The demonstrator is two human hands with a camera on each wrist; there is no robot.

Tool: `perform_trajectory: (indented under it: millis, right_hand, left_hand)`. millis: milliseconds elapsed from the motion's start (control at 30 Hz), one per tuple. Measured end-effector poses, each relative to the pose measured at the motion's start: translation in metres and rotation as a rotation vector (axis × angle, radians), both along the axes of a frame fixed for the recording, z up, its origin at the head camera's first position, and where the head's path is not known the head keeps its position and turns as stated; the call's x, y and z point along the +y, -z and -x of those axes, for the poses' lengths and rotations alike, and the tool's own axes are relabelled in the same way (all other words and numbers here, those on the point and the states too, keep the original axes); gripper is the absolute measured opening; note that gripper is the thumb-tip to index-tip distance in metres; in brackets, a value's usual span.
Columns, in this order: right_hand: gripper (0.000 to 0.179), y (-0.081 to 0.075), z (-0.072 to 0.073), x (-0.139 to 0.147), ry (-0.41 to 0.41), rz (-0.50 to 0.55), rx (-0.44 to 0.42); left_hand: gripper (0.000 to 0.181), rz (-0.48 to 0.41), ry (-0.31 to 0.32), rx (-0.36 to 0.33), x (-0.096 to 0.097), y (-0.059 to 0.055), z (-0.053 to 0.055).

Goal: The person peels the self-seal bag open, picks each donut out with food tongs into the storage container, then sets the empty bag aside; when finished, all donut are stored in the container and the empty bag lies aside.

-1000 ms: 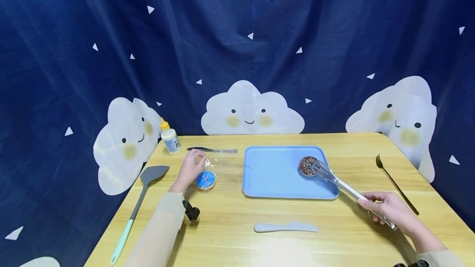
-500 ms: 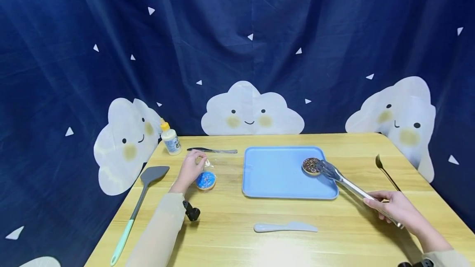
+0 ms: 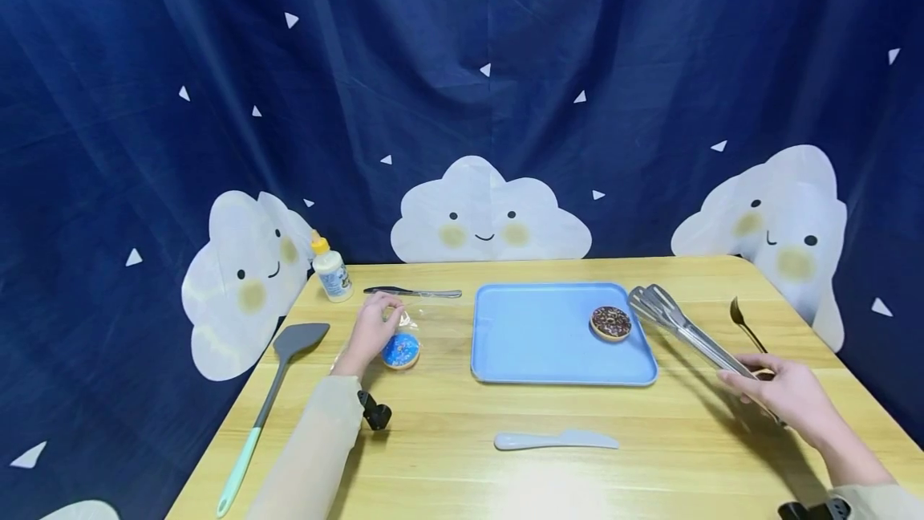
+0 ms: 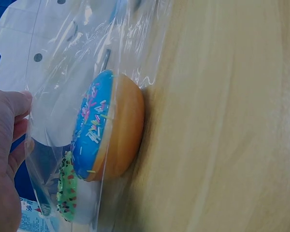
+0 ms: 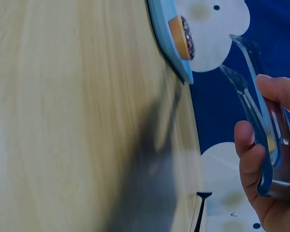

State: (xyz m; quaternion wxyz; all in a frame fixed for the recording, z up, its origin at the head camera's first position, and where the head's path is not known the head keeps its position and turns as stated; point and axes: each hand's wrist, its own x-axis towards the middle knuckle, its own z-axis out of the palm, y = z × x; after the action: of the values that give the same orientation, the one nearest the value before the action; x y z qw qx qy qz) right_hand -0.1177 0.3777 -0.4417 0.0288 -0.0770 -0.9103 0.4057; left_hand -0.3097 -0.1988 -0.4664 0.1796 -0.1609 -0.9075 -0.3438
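My left hand (image 3: 370,334) pinches the edge of a clear plastic bag (image 4: 70,48). Inside lie a donut with blue icing and sprinkles (image 3: 400,351) and, in the left wrist view, a green-iced donut (image 4: 66,188) behind it. On the right, my right hand (image 3: 783,396) grips metal tongs (image 3: 696,335) by the handle end. Their tips are spread and hold nothing, raised just off the right side of the blue tray (image 3: 534,335). A chocolate donut with sprinkles (image 3: 610,323) lies on that tray near its right edge.
A white knife (image 3: 556,440) lies in front of the tray. Another knife with a dark blade (image 3: 411,293) is behind the bag. A grey turner with a mint handle (image 3: 269,400) and a yellow-capped bottle (image 3: 334,275) stand left; a dark fork-like utensil (image 3: 751,333) lies right.
The tongs have come away from the chocolate donut, rising to the right with their tips spreading. The donut has shifted slightly right on the tray. My left hand stays in place.
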Motion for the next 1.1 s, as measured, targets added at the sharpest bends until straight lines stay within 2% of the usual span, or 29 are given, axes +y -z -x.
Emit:
perform_trajectory:
  millis: [233,433,600,700,1000,1100]
  right_hand:
    - [0.052,-0.003,0.010,-0.018,-0.016,-0.061,0.134]
    - [0.045,-0.003,0.023,-0.034,-0.056,-0.017,0.200]
    - [0.046,-0.003,0.034,-0.055,-0.107,0.052,0.201]
    - [0.046,-0.002,0.042,-0.070,-0.137,0.084,0.171]
    - [0.045,0.008,0.063,-0.109,-0.209,0.096,0.154]
    - [0.042,0.013,0.071,-0.121,-0.260,0.077,0.171]
  left_hand:
    - [0.014,-0.007,-0.003,-0.010,0.000,-0.002,-0.001]
    - [0.013,0.008,-0.004,-0.010,0.000,-0.002,0.000]
    - [0.013,0.008,-0.004,0.000,-0.001,-0.002,-0.001]
    - [0.012,0.003,-0.007,-0.005,-0.001,-0.002,-0.001]
    - [0.015,0.011,-0.005,-0.021,-0.001,-0.002,-0.004]
    - [0.017,0.009,-0.008,-0.028,-0.002,-0.002,-0.005]
